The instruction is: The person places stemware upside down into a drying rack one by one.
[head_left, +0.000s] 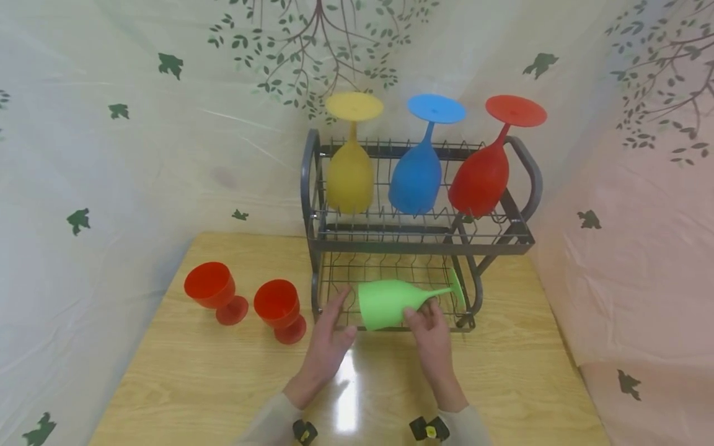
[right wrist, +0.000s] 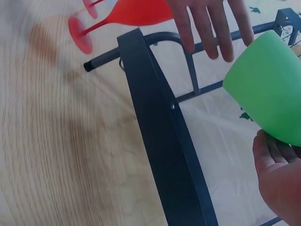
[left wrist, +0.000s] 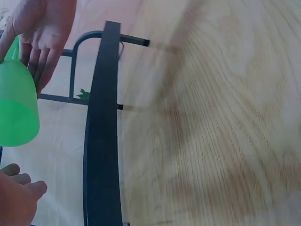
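Note:
A green plastic goblet (head_left: 385, 302) lies on its side over the front of the rack's lower tier, its mouth facing left and its foot to the right. My right hand (head_left: 434, 337) holds it where the bowl narrows into the stem, thumb on the near side. Close to the mouth is my left hand (head_left: 328, 347), fingers extended and holding nothing. In the right wrist view a gap shows between the left hand (right wrist: 214, 23) and the green goblet (right wrist: 270, 89). The left wrist view has the right hand's (left wrist: 47, 33) fingers along the bowl.
The dark two-tier dish rack (head_left: 424, 248) stands against a leaf-patterned curtain. Upside down on its upper tier are a yellow goblet (head_left: 350, 179), a blue goblet (head_left: 416, 179) and a red goblet (head_left: 481, 179). Two short red cups (head_left: 211, 286) (head_left: 277, 305) stand left of the rack on the wooden table (head_left: 223, 396).

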A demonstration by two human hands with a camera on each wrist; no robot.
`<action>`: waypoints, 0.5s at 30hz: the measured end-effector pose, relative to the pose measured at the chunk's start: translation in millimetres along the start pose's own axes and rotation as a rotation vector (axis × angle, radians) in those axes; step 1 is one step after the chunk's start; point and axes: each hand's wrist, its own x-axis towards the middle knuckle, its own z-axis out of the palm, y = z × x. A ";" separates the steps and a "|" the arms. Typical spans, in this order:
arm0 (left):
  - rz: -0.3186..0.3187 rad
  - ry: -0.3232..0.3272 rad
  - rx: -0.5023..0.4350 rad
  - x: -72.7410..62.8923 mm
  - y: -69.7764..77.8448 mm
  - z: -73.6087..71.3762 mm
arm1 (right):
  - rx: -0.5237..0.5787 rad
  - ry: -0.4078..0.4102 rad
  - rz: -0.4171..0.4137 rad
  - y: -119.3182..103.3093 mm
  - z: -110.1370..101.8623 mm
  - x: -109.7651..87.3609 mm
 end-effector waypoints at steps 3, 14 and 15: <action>0.043 -0.046 0.090 -3.1 -4.1 -4.3 | -0.014 0.023 0.013 -0.5 -5.5 2.8; 0.077 -0.221 0.490 -14.1 -10.4 -15.6 | -0.085 0.062 0.002 0.2 -27.8 16.2; 0.078 -0.232 0.521 -14.6 -11.1 -15.6 | -0.098 0.063 0.000 0.8 -29.4 17.2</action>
